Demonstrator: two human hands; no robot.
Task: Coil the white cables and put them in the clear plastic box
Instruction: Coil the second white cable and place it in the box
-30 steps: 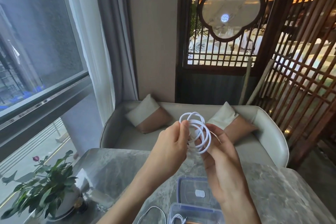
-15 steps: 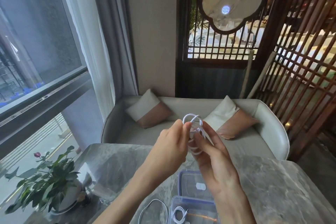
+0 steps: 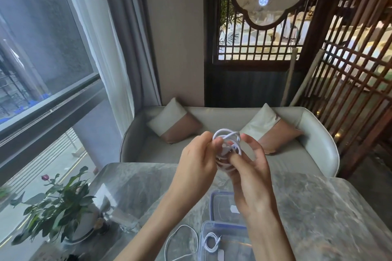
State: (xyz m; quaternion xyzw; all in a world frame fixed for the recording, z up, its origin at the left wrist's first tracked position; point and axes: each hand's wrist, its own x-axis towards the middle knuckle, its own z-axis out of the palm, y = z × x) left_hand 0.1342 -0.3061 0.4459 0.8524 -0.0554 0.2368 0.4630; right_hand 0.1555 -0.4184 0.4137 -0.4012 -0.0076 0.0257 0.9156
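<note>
I see the coiled cable held up above the table, pinched between left hand fingertips and right hand fingers, both closed on it. Clear box below holds another coil.

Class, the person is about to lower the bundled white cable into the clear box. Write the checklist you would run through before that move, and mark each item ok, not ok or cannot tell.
1. Coiled cable gripped by both the left hand and the right hand: ok.
2. Loops gathered into one compact bundle: ok.
3. Loose end tucked in so that the coil will not spring open: cannot tell, fingers cover it.
4. Clear plastic box open, its lid lying off behind it: ok.
5. Space left beside the small coiled cable in the box: ok, as far as the frame shows.
6. Loose cable on the table coiled: not ok.
</note>
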